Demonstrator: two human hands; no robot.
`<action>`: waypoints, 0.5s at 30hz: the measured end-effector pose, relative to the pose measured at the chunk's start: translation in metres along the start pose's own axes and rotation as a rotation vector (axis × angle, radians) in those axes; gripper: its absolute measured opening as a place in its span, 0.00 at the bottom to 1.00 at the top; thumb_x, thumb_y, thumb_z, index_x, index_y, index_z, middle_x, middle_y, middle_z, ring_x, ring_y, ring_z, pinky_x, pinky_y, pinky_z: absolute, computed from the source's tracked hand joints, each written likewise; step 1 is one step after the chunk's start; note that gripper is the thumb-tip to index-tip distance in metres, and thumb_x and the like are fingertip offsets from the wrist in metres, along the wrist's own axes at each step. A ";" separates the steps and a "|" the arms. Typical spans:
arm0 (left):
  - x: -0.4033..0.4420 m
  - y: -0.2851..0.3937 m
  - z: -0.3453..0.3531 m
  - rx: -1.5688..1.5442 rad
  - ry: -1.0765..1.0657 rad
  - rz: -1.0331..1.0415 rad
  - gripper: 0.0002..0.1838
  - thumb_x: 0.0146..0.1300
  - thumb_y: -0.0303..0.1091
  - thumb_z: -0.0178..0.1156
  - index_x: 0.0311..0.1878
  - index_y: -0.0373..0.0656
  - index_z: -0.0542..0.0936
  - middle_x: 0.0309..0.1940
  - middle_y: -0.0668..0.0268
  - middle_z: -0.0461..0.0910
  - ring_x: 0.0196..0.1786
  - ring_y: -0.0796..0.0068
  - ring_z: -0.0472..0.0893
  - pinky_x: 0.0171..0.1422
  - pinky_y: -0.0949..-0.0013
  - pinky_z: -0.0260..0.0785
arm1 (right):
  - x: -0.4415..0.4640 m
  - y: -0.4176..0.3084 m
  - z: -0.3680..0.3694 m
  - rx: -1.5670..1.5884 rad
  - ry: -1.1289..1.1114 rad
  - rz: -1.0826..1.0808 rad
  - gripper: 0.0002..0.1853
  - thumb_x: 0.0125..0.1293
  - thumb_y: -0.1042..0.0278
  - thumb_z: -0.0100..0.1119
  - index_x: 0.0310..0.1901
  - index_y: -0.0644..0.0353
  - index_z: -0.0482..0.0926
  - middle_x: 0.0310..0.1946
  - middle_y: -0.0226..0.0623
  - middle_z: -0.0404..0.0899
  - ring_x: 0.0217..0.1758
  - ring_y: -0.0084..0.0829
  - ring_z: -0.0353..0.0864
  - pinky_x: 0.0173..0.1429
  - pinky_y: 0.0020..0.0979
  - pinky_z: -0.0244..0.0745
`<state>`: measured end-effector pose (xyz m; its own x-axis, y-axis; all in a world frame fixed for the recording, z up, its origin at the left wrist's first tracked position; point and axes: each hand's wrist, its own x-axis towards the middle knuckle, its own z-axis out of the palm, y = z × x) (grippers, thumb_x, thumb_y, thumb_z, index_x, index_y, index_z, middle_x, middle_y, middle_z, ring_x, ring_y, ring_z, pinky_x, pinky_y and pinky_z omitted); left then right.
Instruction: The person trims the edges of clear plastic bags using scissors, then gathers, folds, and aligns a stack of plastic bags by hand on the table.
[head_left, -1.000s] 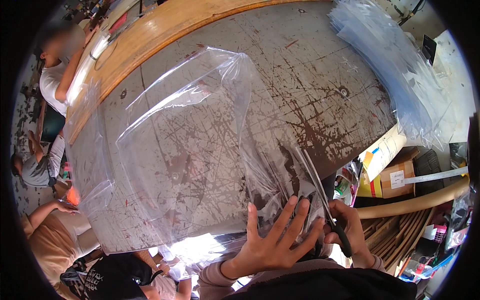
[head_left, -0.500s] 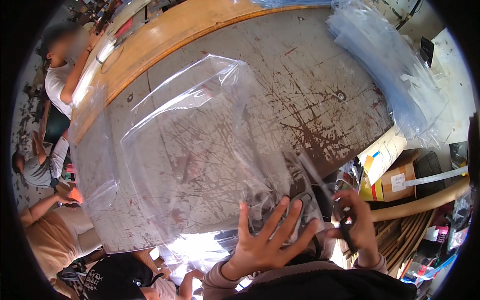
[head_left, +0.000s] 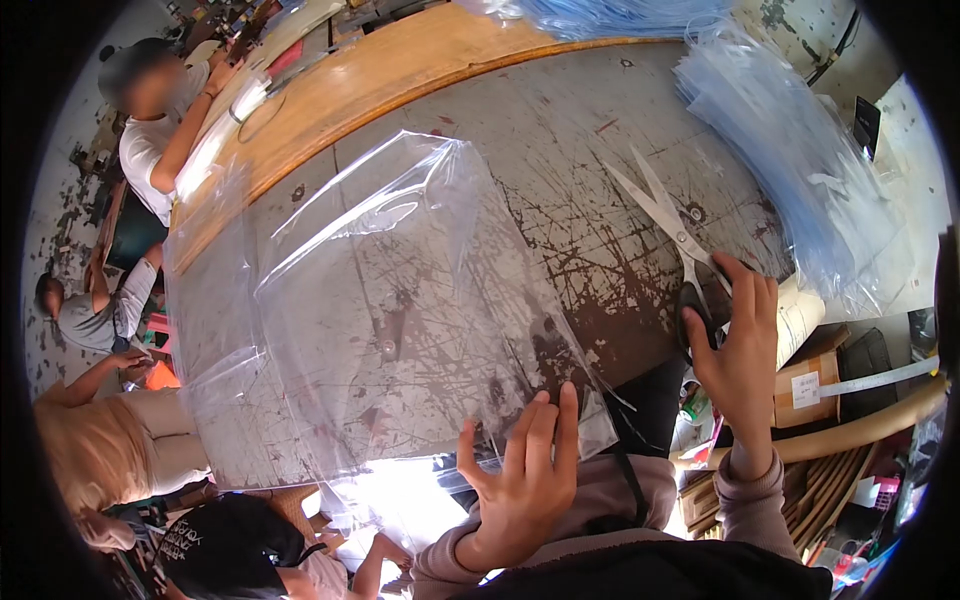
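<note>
- The left hand (head_left: 520, 490) lies on the near edge of a clear plastic sheet (head_left: 370, 270), palm down, fingers partly spread.
- The right hand (head_left: 742, 365) has its thumb and fingers closed on the black handles of the scissors (head_left: 682, 237).
- The scissors' blades stand apart and point away from the person, over the scratched grey desk (head_left: 560, 100), to the right of the sheet.
- The sheet spreads over the desk's middle (its far end is wrinkled and shiny).
- Bluish plastic sheets (head_left: 790, 180) lie piled at the desk's far right.
</note>
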<state>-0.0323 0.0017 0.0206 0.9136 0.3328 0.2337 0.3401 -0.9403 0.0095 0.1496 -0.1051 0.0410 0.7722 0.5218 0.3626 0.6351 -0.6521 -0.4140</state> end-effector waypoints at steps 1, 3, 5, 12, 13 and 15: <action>0.001 0.002 -0.001 0.038 -0.041 -0.051 0.17 0.60 0.37 0.54 0.53 0.53 0.79 0.45 0.73 0.75 0.55 0.80 0.75 0.65 0.39 0.48 | 0.002 0.001 0.003 -0.046 0.017 -0.041 0.27 0.50 0.76 0.63 0.54 0.63 0.68 0.43 0.48 0.70 0.48 0.49 0.67 0.50 0.41 0.66; 0.005 0.003 0.002 0.007 -0.001 -0.095 0.18 0.60 0.38 0.54 0.54 0.54 0.79 0.49 0.69 0.75 0.57 0.75 0.74 0.65 0.38 0.47 | 0.004 0.000 0.004 -0.090 0.036 -0.082 0.27 0.50 0.76 0.63 0.54 0.63 0.68 0.43 0.48 0.69 0.48 0.49 0.67 0.50 0.41 0.66; 0.006 0.003 0.007 -0.026 0.034 -0.132 0.18 0.60 0.39 0.54 0.54 0.55 0.78 0.52 0.66 0.75 0.60 0.71 0.72 0.65 0.37 0.47 | 0.003 0.000 0.002 -0.066 -0.021 0.003 0.24 0.52 0.73 0.63 0.52 0.62 0.71 0.47 0.48 0.70 0.53 0.48 0.66 0.55 0.40 0.64; -0.001 -0.023 0.025 -0.070 0.139 0.071 0.17 0.59 0.39 0.55 0.53 0.57 0.79 0.58 0.58 0.73 0.63 0.61 0.69 0.68 0.46 0.49 | -0.004 -0.010 -0.003 -0.111 0.069 -0.211 0.22 0.50 0.76 0.64 0.50 0.62 0.73 0.45 0.45 0.71 0.47 0.45 0.70 0.52 0.39 0.67; -0.001 -0.025 0.023 -0.079 0.150 0.091 0.17 0.60 0.41 0.56 0.53 0.60 0.79 0.55 0.63 0.77 0.62 0.65 0.72 0.67 0.49 0.52 | -0.008 -0.013 -0.002 0.060 -0.010 -0.401 0.20 0.50 0.74 0.63 0.48 0.59 0.75 0.45 0.42 0.72 0.46 0.41 0.72 0.51 0.38 0.69; -0.001 -0.028 0.024 -0.105 0.169 0.111 0.16 0.60 0.41 0.56 0.53 0.61 0.79 0.54 0.64 0.77 0.61 0.66 0.72 0.66 0.50 0.53 | -0.013 -0.016 0.001 0.230 -0.086 -0.586 0.18 0.50 0.72 0.63 0.46 0.57 0.77 0.45 0.39 0.73 0.45 0.37 0.74 0.51 0.36 0.70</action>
<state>-0.0375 0.0298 -0.0032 0.8910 0.2185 0.3980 0.2065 -0.9757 0.0736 0.1298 -0.1006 0.0420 0.2877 0.8052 0.5186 0.9336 -0.1152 -0.3392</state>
